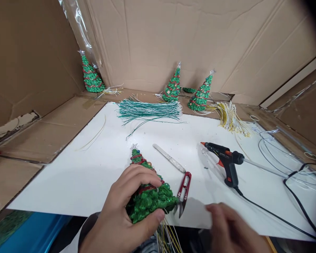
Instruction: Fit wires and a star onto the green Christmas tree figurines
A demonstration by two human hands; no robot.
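Observation:
My left hand (129,207) is wrapped round a small green Christmas tree (163,195) with red garland and a clear star on top. The tree leans with its top away from me, and yellow and white wires (170,235) trail from under its base. My right hand (230,225) is apart from the tree, near the board's front edge at lower right. Its fingers are curled together and a little blurred; whatever they may hold cannot be made out. Beside the tree's base lie red thread snips (184,191), and behind them a slim whitish stick-like tool (170,158).
A black glue gun (225,160) with a glue stick and cord lies at right. Bundles of green wires (150,110) and yellow-white wires (231,117) lie at the back. Similar trees (91,77) stand along the cardboard wall (147,42). The white board (76,179) covers the table.

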